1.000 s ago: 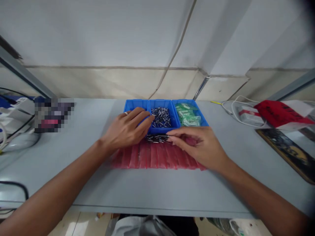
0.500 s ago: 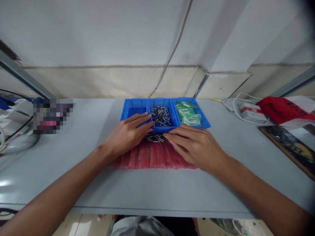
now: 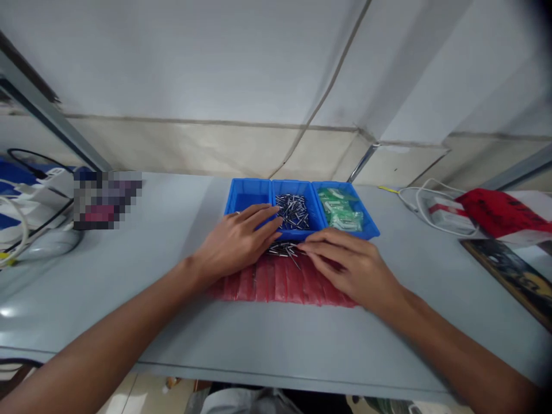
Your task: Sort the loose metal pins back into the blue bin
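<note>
A row of red plastic strips [image 3: 280,284] lies flat on the grey table [image 3: 267,339]. A small pile of loose metal pins [image 3: 282,249] rests on its far edge. My left hand [image 3: 235,244] lies over the strips' left part, fingers spread, fingertips reaching the blue tray [image 3: 297,234]. My right hand [image 3: 353,267] rests on the strips' right part, fingertips at the pin pile. The tray has three compartments: the left one looks bare, the middle holds metal pins [image 3: 293,210], the right holds green packets [image 3: 342,210].
White cables and a white device [image 3: 26,215] sit at the far left. At the right lie a white cable [image 3: 416,201], a red and white bag [image 3: 495,213] and a dark framed board [image 3: 513,276]. A wall stands right behind the tray.
My right hand went from pinching at the pin pile to lying flat on the strips. My left hand drew back slightly from the tray. The view shifted a little.
</note>
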### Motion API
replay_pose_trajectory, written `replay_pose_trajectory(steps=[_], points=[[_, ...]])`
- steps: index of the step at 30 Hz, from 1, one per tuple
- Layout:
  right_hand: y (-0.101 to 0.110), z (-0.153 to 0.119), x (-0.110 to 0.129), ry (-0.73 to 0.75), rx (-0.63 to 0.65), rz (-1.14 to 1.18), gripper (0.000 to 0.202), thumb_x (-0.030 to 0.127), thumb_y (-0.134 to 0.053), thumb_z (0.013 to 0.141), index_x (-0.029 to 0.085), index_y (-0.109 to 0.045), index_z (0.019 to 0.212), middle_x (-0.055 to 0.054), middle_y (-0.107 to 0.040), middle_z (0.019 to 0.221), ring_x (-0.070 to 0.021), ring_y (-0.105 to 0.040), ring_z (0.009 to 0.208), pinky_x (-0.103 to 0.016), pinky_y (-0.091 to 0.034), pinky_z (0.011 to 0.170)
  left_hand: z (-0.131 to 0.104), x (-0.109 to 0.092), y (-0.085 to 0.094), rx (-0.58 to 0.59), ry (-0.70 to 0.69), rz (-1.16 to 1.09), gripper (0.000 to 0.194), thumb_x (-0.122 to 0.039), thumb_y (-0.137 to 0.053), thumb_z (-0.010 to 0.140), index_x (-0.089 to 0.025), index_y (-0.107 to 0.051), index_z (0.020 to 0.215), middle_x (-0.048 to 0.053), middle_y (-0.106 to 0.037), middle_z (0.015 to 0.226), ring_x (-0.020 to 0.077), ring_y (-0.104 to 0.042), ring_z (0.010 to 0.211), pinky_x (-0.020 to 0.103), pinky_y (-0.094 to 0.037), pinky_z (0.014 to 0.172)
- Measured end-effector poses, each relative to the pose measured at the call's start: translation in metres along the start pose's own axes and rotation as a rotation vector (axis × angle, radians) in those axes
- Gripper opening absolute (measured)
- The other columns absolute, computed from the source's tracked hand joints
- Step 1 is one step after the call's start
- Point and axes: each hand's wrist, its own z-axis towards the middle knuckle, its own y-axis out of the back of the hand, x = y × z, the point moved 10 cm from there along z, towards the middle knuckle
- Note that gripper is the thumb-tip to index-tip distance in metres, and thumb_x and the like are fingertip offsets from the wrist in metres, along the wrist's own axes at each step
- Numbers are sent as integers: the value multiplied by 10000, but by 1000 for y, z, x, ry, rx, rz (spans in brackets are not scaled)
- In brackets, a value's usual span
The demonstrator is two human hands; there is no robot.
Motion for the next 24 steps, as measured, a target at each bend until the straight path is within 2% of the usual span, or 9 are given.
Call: replay_pose_trajectory(steps=[4,6,8,12,17,20,24], points=[[23,4,-11,-191,-156,236,187,150,-718,917,277,-783,1039,-13,-785,974,-176,-741,901,-347,-623,835,5,-13,17,-55,-42,10,277,-300,-665,985,-132,-657,1205,87,-770,1161,236,-734,1081,319,-630,768],[28,3,-14,-262,-184,312,157,182,-755,899,300,-789,998,7,-788,952,-169,-736,888,-340,-620,835,5,-21,23,-81,-92,1,213,-245,-699,955,-142,-663,1138,59,-781,1099,209,-741,1001,282,-583,680],[27,1,-16,-304,-187,385,147,199,-766,894,310,-793,986,9,-788,962,-166,-730,886,-341,-619,834,4,-25,28,-118,-118,-28,164,-168,-723,916,-149,-659,1066,46,-782,1041,193,-736,941,276,-553,657],[25,0,-16,-334,-218,543,162,178,-757,897,299,-799,997,-2,-782,972,-172,-723,907,-343,-610,812,1,-25,28,-144,-127,-59,173,-134,-741,879,-170,-646,1018,45,-771,995,186,-722,897,280,-558,692],[27,1,-13,-336,-240,606,169,154,-760,890,302,-809,956,10,-786,936,-159,-727,862,-344,-613,797,1,-20,29,-170,-63,-172,212,-174,-729,908,-153,-611,1084,60,-762,965,173,-728,880,271,-559,701],[29,2,-10,-318,-240,612,172,159,-765,886,306,-814,962,9,-793,939,-162,-733,856,-355,-625,813,2,-25,29,-163,-94,-132,144,-176,-701,932,-167,-614,1046,47,-764,967,148,-724,836,243,-523,652],[37,2,-11,-309,-323,618,189,132,-793,852,298,-820,940,12,-795,907,-160,-736,841,-331,-619,783,4,-27,34,-189,-92,-70,82,-201,-691,948,-157,-633,984,36,-757,911,133,-711,765,237,-496,616]])
